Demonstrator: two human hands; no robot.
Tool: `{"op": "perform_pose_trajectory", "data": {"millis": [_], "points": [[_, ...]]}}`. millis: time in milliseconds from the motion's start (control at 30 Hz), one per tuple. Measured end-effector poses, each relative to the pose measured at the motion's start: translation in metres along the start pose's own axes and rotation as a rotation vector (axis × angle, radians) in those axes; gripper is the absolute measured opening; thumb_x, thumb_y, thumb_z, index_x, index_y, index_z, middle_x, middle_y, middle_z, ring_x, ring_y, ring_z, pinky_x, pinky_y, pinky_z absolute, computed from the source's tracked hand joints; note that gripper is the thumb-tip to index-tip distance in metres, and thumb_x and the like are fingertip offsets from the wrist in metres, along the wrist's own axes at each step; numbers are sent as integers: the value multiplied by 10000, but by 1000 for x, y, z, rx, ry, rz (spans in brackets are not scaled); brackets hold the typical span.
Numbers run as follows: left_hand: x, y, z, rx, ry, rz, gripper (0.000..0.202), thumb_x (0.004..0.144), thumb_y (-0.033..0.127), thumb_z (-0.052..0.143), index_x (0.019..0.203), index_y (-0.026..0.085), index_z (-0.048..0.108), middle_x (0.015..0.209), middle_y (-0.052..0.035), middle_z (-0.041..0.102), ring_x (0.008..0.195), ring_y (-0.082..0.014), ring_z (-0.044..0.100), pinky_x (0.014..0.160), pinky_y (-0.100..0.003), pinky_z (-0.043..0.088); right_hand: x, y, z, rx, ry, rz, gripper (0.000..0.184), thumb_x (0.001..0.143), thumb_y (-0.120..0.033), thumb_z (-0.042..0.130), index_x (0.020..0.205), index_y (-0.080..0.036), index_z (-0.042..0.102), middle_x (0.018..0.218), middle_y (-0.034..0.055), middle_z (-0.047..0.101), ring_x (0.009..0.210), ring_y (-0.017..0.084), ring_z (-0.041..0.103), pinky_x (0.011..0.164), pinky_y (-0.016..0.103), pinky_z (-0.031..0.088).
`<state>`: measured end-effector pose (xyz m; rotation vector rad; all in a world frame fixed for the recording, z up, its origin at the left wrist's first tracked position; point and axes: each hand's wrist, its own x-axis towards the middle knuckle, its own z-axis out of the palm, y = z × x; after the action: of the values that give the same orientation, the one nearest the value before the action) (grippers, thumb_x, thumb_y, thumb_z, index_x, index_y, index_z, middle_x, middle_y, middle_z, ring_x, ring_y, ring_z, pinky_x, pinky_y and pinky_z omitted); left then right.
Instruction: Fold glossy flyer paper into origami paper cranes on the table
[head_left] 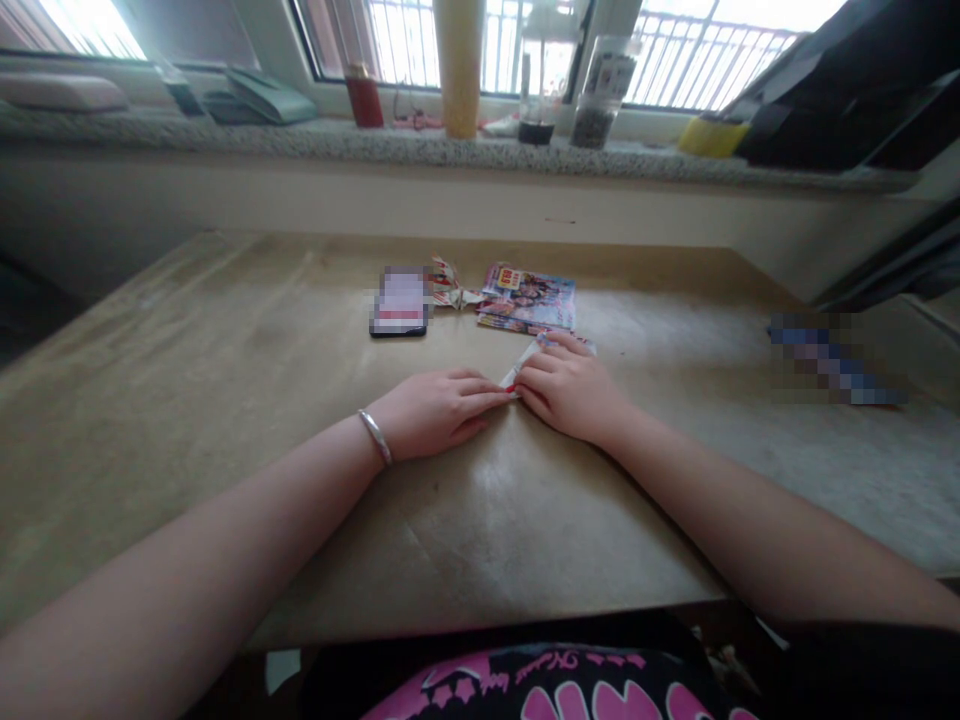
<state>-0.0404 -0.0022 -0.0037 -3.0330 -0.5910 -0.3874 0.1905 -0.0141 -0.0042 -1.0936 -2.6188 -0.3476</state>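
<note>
Both hands meet at the middle of a tan table. My left hand, with a silver bracelet at the wrist, lies with fingers together, pressing down on the near end of a small folded piece of printed paper. My right hand covers the paper's other part, fingers curled and pinching it. Most of the paper is hidden beneath the hands; only a white and coloured strip shows between and behind them.
A phone lies further back, beside a folded paper figure and a stack of colourful printed sheets. A blurred object sits at the right. The windowsill holds a red can, a tall yellow cylinder and jars.
</note>
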Motion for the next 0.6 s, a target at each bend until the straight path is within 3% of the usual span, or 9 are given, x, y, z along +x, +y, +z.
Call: {"op": "perform_pose_trajectory", "data": {"millis": [200, 367, 600], "points": [[0, -3, 1, 13, -20, 5, 371, 911, 225, 464, 1267, 164, 551, 1160, -104, 632, 1030, -197, 587, 902, -332, 506, 3, 6, 14, 190, -7, 122, 219, 902, -302, 464, 844, -187, 642, 899, 78, 639, 839, 205, 540, 774, 339, 386], [0, -3, 0, 44, -46, 1, 345, 913, 234, 462, 1232, 179, 582, 1064, -99, 635, 955, -186, 587, 856, -316, 505, 2, 9, 21, 342, 15, 163, 149, 854, -293, 533, 809, -180, 618, 893, 77, 623, 867, 200, 538, 793, 320, 398], [2, 0, -4, 107, -57, 16, 294, 928, 256, 443, 1122, 177, 650, 987, -91, 651, 901, -179, 595, 810, -303, 504, 4, 10, 21, 350, 1, 212, 140, 840, -298, 565, 784, -188, 630, 869, 64, 642, 842, 194, 543, 775, 311, 381]]}}
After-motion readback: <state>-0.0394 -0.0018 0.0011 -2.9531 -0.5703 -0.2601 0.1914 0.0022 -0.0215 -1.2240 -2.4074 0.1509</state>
